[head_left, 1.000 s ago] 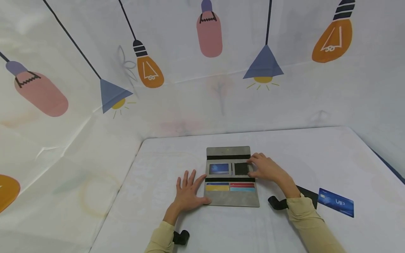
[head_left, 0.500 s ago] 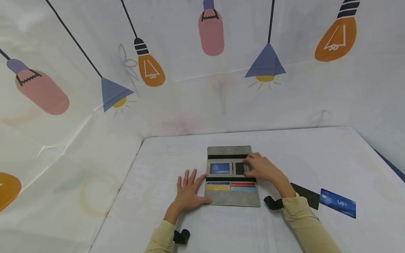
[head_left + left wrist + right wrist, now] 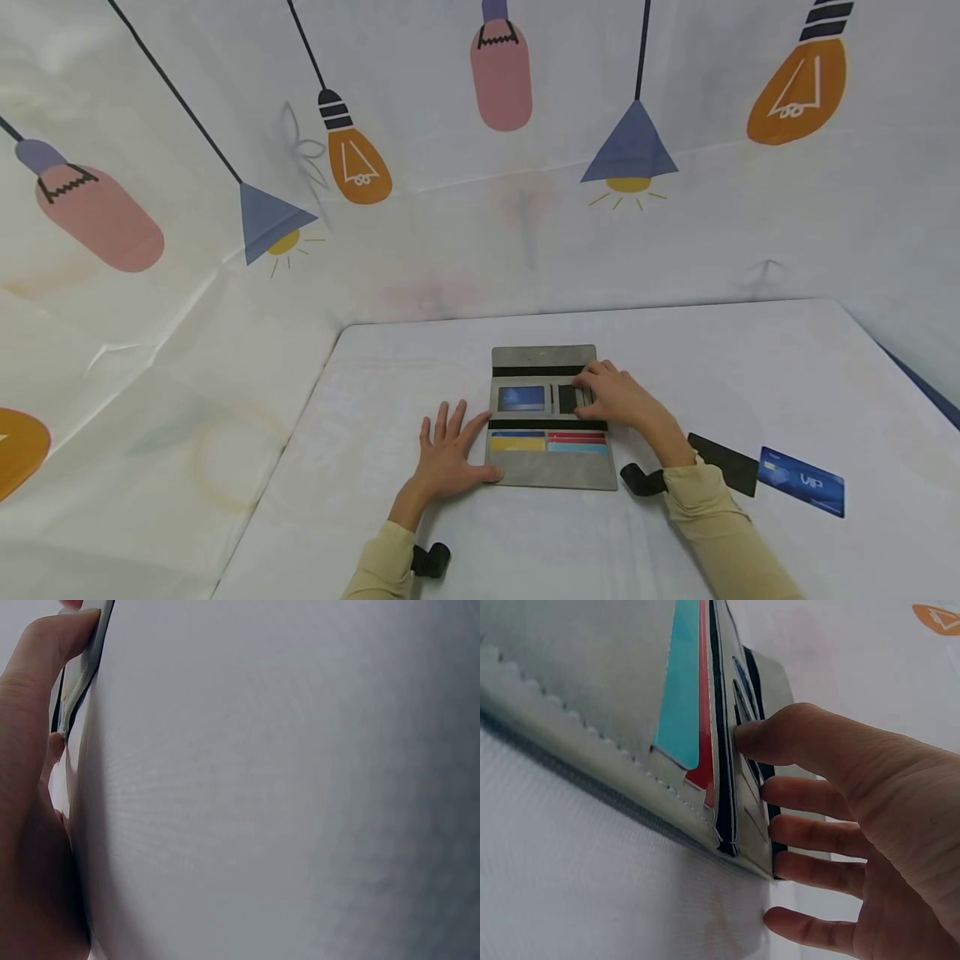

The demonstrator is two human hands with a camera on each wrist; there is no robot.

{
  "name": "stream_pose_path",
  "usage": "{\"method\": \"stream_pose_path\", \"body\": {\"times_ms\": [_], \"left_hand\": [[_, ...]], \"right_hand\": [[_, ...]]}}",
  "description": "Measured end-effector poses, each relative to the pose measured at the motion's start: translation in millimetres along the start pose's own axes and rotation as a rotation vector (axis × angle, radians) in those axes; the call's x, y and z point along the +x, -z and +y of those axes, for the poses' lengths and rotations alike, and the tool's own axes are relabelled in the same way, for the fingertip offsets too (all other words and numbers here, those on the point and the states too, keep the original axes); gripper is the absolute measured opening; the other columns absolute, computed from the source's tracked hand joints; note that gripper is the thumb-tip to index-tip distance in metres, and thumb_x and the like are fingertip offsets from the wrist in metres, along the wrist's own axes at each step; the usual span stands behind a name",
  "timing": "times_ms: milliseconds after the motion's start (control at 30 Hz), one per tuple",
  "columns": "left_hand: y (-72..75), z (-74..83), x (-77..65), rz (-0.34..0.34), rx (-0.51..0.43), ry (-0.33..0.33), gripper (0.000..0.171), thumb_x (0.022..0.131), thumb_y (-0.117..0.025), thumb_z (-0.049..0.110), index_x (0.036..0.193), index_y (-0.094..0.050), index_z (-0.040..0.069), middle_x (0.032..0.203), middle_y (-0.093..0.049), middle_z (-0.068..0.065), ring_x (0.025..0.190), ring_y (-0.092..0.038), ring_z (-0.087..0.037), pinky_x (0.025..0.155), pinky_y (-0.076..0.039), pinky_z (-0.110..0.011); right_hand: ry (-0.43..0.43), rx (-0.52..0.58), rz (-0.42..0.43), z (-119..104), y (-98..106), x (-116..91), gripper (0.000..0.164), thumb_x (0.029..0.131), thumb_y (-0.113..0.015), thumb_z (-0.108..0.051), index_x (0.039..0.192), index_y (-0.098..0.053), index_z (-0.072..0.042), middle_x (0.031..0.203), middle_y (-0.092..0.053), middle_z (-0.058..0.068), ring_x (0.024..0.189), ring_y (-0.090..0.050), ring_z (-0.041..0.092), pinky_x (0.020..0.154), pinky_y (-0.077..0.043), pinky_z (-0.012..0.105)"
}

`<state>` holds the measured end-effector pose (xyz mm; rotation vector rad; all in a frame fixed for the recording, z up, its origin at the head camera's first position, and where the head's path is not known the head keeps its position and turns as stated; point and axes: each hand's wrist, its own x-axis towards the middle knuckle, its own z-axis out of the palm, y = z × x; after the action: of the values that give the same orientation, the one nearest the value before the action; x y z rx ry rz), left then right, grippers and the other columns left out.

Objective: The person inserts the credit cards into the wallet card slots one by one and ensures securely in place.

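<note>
A grey wallet lies spread out on the white table. My left hand rests on the table at its left side, fingers spread, with the thumb and index fingertip touching the wallet's edge. My right hand reaches over the right side. Its thumb and fingertips pinch a black card at the right middle pocket, and they partly cover it. In the left middle window sits a blue card. Below, a yellow card, red edges and a light blue card show in the slots.
Right of the wallet, a black card and a blue card marked VIP lie on the table. Black wrist-worn devices sit at both cuffs. A white wall covering printed with lamps stands behind the table.
My right hand has shifted slightly left over the pocket, covering more of the black card's right part. My left hand stays against the wallet's left edge.
</note>
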<state>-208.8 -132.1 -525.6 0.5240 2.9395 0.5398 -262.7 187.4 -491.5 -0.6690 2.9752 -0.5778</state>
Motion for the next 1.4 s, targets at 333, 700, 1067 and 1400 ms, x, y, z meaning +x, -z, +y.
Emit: {"method": "stream_pose_path", "body": {"times_ms": [333,700,1067,1400], "left_hand": [[0.4,1.9,0.2,-0.003,0.004,0.004,0.09,0.075,-0.068,0.065,0.151,-0.039,0.028,0.164,-0.02,-0.014,0.151,-0.004,-0.042,0.115,-0.001,-0.067],[3.5,7.2,0.0,-0.002,-0.001,0.01,0.089,0.075,-0.069,0.063,0.15,-0.04,0.026,0.163,-0.021,-0.016,0.15,-0.005,-0.043,0.114,-0.002,-0.067],[3.4,8.4,2.2,-0.012,0.011,0.018,0.089,0.075,-0.069,0.063,0.151,-0.04,0.026,0.163,-0.02,-0.016,0.15,-0.004,-0.043,0.114,0.0,-0.067],[-3.4,4.1,6.5,0.003,0.005,0.01,0.091,0.074,-0.068,0.066,0.151,-0.038,0.028,0.164,-0.019,-0.014,0.151,-0.003,-0.042,0.114,-0.001,-0.068]], "right_hand": [[-0.022,0.001,-0.011,-2.8,-0.2,3.0,0.047,0.082,-0.076,-0.031,0.12,-0.067,-0.005,0.118,-0.058,0.014,0.114,-0.05,0.034,0.092,-0.044,0.057],[-0.015,0.037,-0.004,-3.2,-0.8,5.7,0.046,0.082,-0.075,-0.029,0.119,-0.066,-0.002,0.116,-0.058,0.013,0.108,-0.05,0.031,0.09,-0.045,0.054],[0.013,0.013,0.001,-5.5,-2.7,6.9,0.04,0.087,-0.073,-0.026,0.117,-0.065,-0.001,0.114,-0.056,0.014,0.109,-0.05,0.032,0.086,-0.045,0.057],[-0.015,-0.011,-0.021,-4.1,-2.1,1.5,0.045,0.088,-0.072,-0.026,0.125,-0.063,-0.003,0.12,-0.056,0.015,0.118,-0.048,0.038,0.092,-0.042,0.062]]}}
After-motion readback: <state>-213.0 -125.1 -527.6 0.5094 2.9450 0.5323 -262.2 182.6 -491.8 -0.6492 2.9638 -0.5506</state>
